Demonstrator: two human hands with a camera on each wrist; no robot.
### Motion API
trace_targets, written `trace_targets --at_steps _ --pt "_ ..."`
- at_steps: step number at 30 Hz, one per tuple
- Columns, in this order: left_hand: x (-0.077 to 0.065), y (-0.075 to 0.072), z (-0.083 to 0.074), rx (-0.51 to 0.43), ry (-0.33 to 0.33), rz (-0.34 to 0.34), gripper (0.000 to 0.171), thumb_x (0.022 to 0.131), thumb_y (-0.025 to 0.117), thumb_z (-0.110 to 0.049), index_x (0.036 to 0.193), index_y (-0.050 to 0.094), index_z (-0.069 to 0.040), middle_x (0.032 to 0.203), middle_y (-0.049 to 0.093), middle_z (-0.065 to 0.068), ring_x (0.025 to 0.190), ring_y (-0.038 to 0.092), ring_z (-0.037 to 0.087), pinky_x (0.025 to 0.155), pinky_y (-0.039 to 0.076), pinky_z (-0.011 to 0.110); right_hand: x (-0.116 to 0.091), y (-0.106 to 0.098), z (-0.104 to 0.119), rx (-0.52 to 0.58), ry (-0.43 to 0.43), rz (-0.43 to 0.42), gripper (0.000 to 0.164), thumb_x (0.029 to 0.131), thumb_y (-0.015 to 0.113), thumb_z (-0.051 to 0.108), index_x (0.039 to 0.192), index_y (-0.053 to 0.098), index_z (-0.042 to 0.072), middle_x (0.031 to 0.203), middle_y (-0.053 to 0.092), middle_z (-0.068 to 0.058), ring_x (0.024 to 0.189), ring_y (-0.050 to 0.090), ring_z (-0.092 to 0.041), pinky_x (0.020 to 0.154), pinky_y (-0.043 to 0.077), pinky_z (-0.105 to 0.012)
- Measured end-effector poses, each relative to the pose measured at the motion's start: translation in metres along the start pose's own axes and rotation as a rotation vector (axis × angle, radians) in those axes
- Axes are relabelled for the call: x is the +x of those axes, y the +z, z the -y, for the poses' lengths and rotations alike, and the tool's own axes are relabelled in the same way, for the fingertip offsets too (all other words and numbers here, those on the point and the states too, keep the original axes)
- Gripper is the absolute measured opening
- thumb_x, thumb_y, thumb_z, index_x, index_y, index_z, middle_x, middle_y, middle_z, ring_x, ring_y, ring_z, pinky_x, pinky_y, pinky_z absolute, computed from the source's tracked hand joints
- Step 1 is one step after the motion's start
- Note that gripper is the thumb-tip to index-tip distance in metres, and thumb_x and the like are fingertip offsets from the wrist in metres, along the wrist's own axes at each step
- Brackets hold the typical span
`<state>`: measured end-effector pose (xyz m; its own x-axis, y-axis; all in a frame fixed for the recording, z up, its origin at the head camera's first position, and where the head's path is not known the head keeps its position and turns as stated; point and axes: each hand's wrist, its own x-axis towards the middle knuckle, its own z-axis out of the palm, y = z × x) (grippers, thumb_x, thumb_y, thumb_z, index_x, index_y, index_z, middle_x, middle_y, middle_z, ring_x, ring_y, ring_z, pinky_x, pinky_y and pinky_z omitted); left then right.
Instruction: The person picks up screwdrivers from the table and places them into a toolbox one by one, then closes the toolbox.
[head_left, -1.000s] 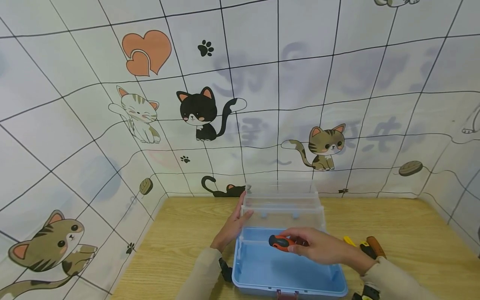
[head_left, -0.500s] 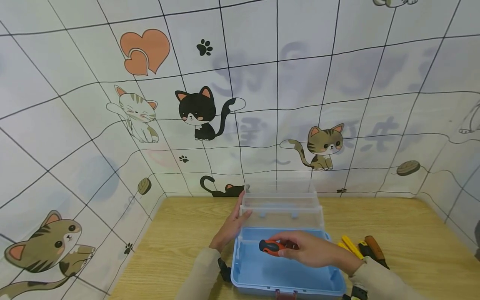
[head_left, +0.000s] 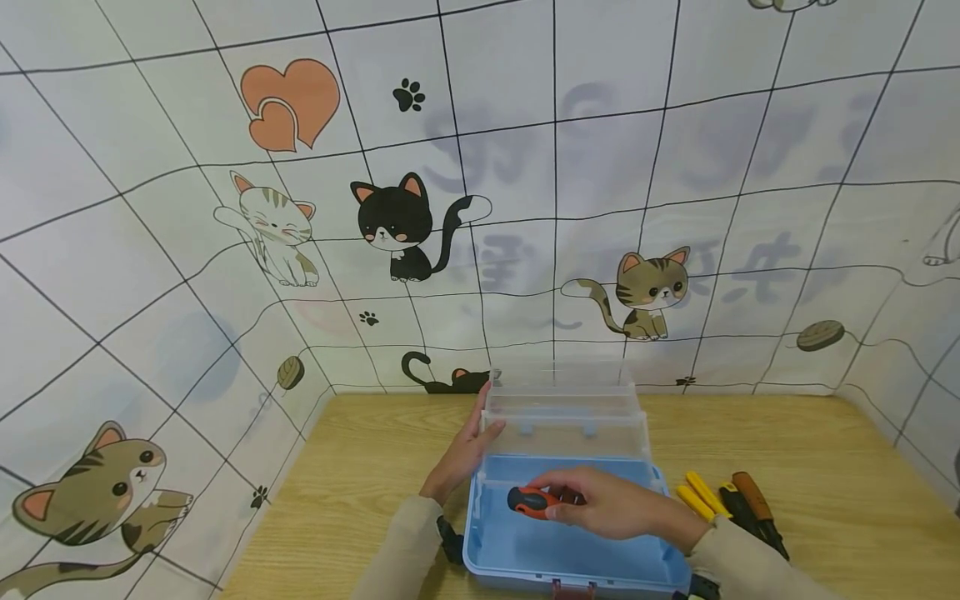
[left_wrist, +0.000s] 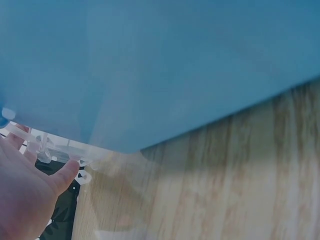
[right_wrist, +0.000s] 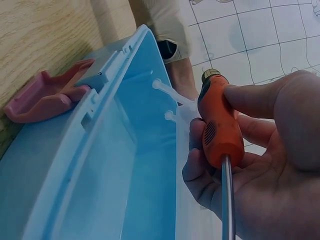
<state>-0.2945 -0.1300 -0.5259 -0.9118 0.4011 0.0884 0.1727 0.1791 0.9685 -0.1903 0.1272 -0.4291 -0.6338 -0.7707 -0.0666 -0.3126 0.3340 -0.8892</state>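
Wooden table (head_left: 810, 442) bears box (head_left: 517, 533); patterned wall (head_left: 521, 183) behind.

Open-topped box (head_left: 517, 546), raised lid (head_left: 566, 404) behind

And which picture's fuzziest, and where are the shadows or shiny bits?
Left wrist: fuzziest, the blue box a soft smear, a shadow on the wooden table beside it; right wrist: clearer, shine on the metal shaft of the orange-handled tool; head: fairly even light, the see-through lid nearly lost against the wall.
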Motion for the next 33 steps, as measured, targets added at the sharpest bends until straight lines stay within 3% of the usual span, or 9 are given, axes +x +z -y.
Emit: trace_targets --at_steps 5,10,19,28,33 --pt "0.000 -0.001 0.001 -0.004 -0.008 0.000 0.074 0.100 0.050 -0.052 0.157 0.002 -0.046 0.166 0.001 -0.009 0.153 0.005 0.028 0.116 0.013 0.067 0.002 0.005 -0.003 0.015 0.010 0.000 0.031 0.099 0.061 0.021 0.130 0.062 0.019 0.109 0.067 0.004 0.087 0.059 -0.010 0.076 0.048 -0.023" --pt "-0.001 -0.002 0.001 -0.006 -0.027 -0.006 0.073 0.100 0.050 -0.053 0.156 0.003 -0.049 0.166 0.003 -0.009 0.152 0.010 0.031 0.114 0.017 0.068 0.005 0.012 -0.007 0.026 0.020 0.016 0.031 0.098 0.063 0.018 0.129 0.063 0.019 0.113 0.067 0.003 0.091 0.060 -0.010 0.083 0.049 -0.023" --pt "-0.001 0.000 0.000 -0.026 -0.022 -0.004 0.070 0.100 0.050 -0.051 0.154 0.005 -0.054 0.166 0.003 -0.008 0.152 0.009 0.031 0.114 0.019 0.067 0.008 0.021 -0.020 0.076 -0.013 0.060 0.028 0.098 0.062 0.014 0.126 0.065 0.014 0.108 0.068 0.004 0.088 0.060 -0.006 0.080 0.048 -0.022" --pt "-0.001 0.000 -0.001 -0.032 -0.021 0.007 0.070 0.101 0.050 -0.051 0.154 0.005 -0.054 0.166 0.007 -0.005 0.150 0.017 0.032 0.112 0.027 0.064 0.009 0.023 -0.025 0.089 0.050 0.084 0.027 0.097 0.062 0.012 0.124 0.066 0.014 0.109 0.067 0.004 0.088 0.058 -0.008 0.078 0.047 -0.022" --pt "-0.001 0.000 -0.002 -0.033 -0.017 0.007 0.070 0.101 0.049 -0.049 0.154 0.004 -0.053 0.166 0.006 -0.005 0.151 0.015 0.031 0.114 0.025 0.065 0.010 0.023 -0.028 0.063 0.100 0.094 0.029 0.096 0.063 0.012 0.125 0.066 0.015 0.104 0.065 0.004 0.084 0.056 -0.009 0.075 0.045 -0.023"
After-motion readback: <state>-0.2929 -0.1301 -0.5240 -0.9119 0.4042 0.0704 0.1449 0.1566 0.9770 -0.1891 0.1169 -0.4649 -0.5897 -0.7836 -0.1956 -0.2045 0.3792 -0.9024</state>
